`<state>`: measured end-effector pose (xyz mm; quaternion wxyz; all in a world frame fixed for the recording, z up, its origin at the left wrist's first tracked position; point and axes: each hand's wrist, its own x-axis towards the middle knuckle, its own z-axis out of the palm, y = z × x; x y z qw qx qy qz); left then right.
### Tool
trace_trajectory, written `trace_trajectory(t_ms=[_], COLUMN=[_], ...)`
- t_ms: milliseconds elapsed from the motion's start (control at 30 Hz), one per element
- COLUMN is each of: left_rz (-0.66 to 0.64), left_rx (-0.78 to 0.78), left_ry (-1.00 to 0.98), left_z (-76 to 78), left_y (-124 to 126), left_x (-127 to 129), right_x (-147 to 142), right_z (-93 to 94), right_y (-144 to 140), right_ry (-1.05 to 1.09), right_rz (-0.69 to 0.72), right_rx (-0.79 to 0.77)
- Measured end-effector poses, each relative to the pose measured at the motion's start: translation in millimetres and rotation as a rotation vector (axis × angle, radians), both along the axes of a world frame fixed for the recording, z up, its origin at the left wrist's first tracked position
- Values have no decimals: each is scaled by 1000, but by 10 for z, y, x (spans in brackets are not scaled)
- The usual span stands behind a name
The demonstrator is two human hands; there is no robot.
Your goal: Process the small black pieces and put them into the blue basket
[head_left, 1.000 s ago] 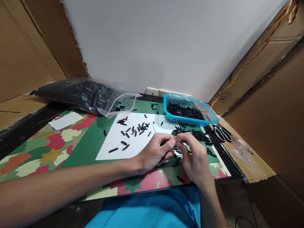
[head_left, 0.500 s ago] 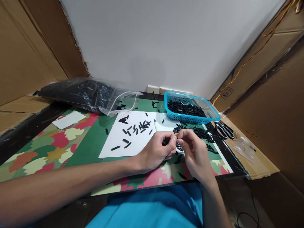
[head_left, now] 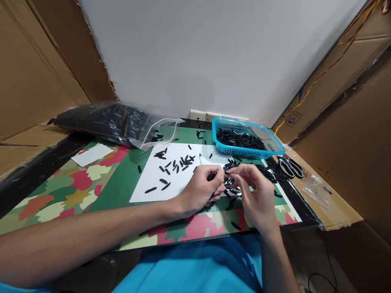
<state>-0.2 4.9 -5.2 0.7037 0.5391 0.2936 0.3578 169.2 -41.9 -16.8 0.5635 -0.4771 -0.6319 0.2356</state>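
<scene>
My left hand [head_left: 201, 189] is curled and pinches a small black plastic piece [head_left: 212, 176] between thumb and fingers. Close to its right, my right hand [head_left: 255, 191] has its fingers drawn together at the left hand's fingertips, above a loose pile of black pieces [head_left: 259, 173]; whether it grips a piece I cannot tell. Both hands hover over the near edge of a white sheet [head_left: 152, 183] strewn with several black pieces [head_left: 175, 165]. A blue basket [head_left: 275, 150] behind the hands holds many more.
A clear zip bag [head_left: 116, 120] full of black pieces lies at the back left. Scissors [head_left: 290, 166] and a small clear bag [head_left: 314, 189] lie right of the basket. A leaf-patterned mat [head_left: 61, 195] covers the table. Cardboard walls stand on both sides.
The hands have stayed together, fingertips working at the black piece; the right hand's fingers have shifted slightly. The view has drifted a little.
</scene>
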Motion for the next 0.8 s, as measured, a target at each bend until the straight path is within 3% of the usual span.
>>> trace_trajectory(t_ms=[333,633,800], left_rz=[-15,-47,-51], left_rx=[77,79,66], left_ry=[-48,-113,-121], left_z=[-21,-8,-28], left_y=[-26,-21,-17], left_x=[-22,-20,-17], right_x=[-4,-17,67], right_z=[71,99,99], right_y=[-38,-22,-8], right_ry=[-1,225,47], right_rz=[13,66,-61], right_rx=[7,-33,-10])
